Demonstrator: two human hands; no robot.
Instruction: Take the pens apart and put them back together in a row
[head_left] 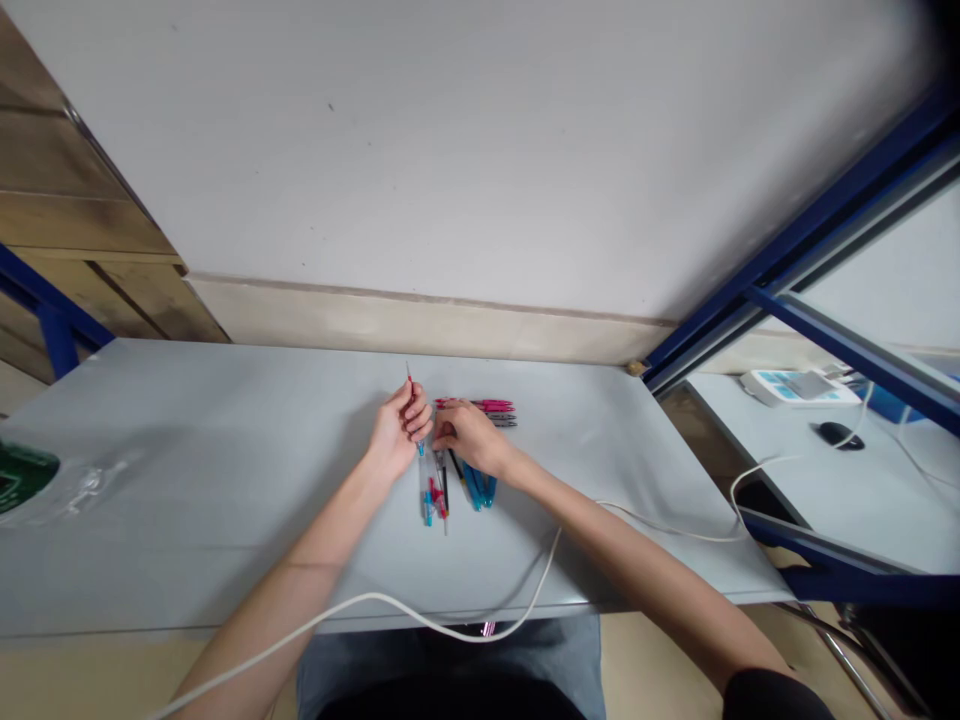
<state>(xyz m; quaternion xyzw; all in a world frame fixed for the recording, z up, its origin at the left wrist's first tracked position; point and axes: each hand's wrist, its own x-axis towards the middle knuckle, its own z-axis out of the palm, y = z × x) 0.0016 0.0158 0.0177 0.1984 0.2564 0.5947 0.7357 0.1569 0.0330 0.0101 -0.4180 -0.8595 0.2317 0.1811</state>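
My left hand (399, 430) is closed around a thin red pen refill (409, 385) that sticks up from my fingers. Close beside it, my right hand (469, 436) rests on the pale grey table (225, 470) with its fingertips on a loose pen part; whether it grips that part I cannot tell. Under and around both hands lies a small heap of pen pieces: pink and dark barrels (487, 408) behind my right hand, blue barrels (480, 490) and clear, red and black pieces (433, 495) in front.
A white cable (525, 600) runs across the table's front edge over my lap. A clear plastic bag (82, 485) and a green object (19, 478) lie at the far left. On the right, a blue metal frame (787, 250) separates another table with a mouse (838, 435).
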